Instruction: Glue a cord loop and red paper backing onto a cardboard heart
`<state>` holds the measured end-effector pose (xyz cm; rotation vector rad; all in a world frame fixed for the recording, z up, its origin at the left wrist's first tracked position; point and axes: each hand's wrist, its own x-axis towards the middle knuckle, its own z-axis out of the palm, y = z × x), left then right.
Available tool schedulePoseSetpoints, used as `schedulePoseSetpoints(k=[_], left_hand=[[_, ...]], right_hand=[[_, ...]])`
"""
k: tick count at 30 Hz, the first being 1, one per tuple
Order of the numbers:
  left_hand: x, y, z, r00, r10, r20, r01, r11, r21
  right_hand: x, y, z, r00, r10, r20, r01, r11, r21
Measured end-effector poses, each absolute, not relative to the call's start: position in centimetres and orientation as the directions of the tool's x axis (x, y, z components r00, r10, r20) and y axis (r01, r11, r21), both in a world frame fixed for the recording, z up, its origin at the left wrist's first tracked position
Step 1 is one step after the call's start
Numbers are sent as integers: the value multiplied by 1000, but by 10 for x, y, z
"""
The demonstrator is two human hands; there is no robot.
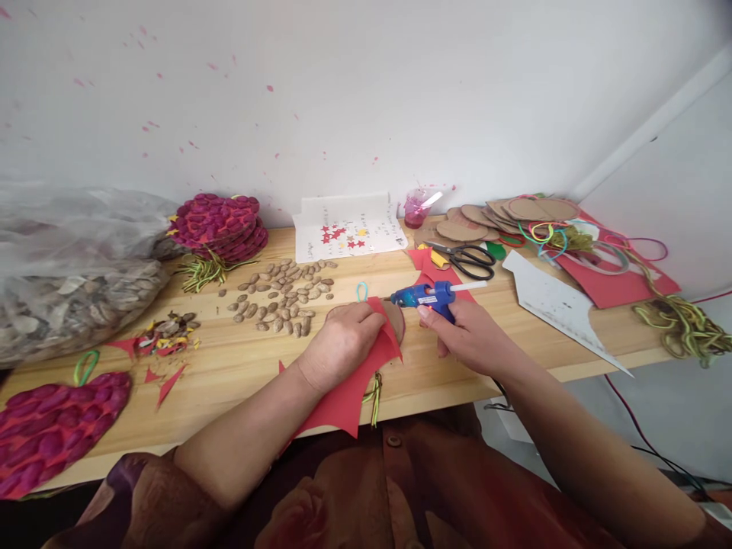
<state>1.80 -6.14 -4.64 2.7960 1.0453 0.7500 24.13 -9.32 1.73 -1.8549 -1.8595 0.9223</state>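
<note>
My right hand [466,335] grips a blue hot glue gun [426,296] with a white glue stick out of its back. Its nozzle points left, close to the top edge of a red sheet [348,393]. Closed fingers of my left hand [351,335] hold that sheet, whose cut edge is curved and pointed. Under it lies a round cardboard disc [393,319], partly covered. A light-blue loop [361,290] shows above the disc, and a yellow-green yarn tassel [374,398] hangs below. Whether the nozzle touches anything is unclear.
Tan oval shells [280,293] lie left of my hands. Magenta shell-covered discs [220,221] are stacked behind. Black-handled scissors [472,261], cardboard discs [469,225] and a white offcut [554,309] lie to the right. A paper with small stars [371,206] rests by the wall.
</note>
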Motion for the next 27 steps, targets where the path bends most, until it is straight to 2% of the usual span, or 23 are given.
schedulePoseSetpoints(k=[7, 27], left_hand=[[18, -60, -50, 655, 631, 415, 599, -769, 224], [18, -60, -49, 650, 614, 448, 584, -781, 223]], right_hand=[[240, -91, 18, -70, 986, -151, 800, -35, -599], [239, -94, 22, -112, 985, -130, 827, 20, -562]])
